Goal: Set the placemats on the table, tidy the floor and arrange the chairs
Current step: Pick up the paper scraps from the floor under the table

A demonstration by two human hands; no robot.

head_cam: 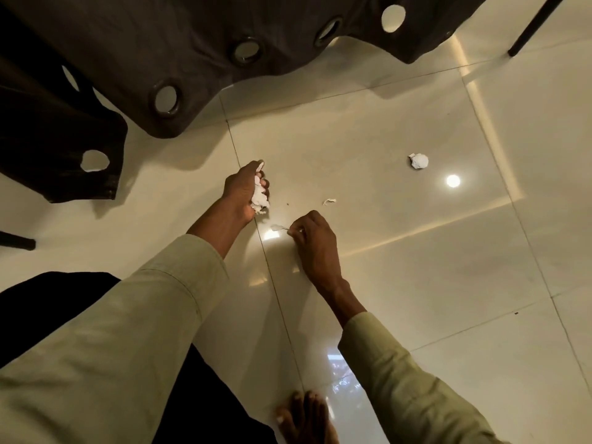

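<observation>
glossy cream tile floor under warm light

a dark eyelet curtain drapes onto the tiles at top left; a thin black furniture leg stands top right; a round lamp reflection glows.

two hands, one paper ball, two scraps

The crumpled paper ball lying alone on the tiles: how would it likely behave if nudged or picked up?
The crumpled paper ball looks light and loosely wadded, so it would probably squash in the fingers. On the glossy floor a nudge would likely make it skid or tumble unevenly, since its creased shape is not truly round.
</observation>
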